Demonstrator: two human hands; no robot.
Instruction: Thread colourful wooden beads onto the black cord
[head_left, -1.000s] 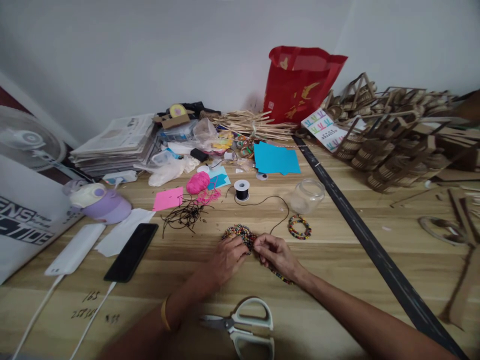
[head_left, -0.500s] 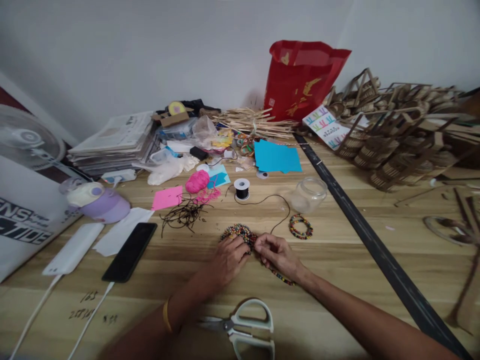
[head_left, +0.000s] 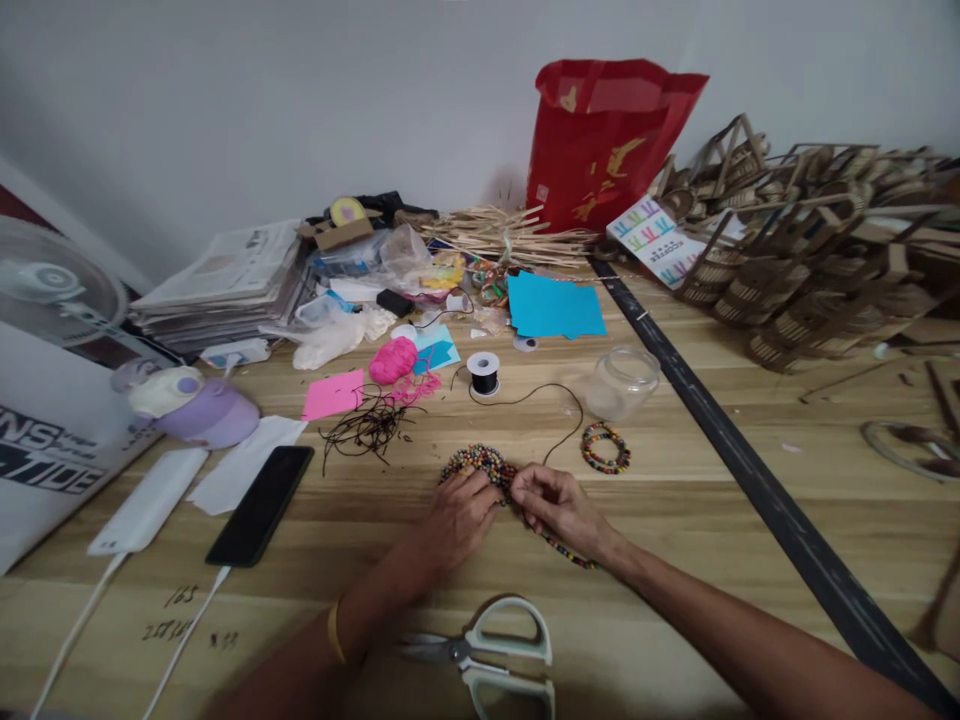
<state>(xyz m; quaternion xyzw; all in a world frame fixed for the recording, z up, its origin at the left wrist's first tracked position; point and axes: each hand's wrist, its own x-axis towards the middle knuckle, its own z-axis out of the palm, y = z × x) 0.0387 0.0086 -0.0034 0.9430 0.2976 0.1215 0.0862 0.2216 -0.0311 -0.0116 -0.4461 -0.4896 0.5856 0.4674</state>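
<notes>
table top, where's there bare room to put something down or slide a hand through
Bare wood shows between the phone and the left hand, and between the beaded rings and the black strip. The back is crowded, from newspapers to baskets.

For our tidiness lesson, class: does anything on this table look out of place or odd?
The black cord pieces lie in a messy tangle, and the pink yarn ball beside them trails loose strands.
</notes>
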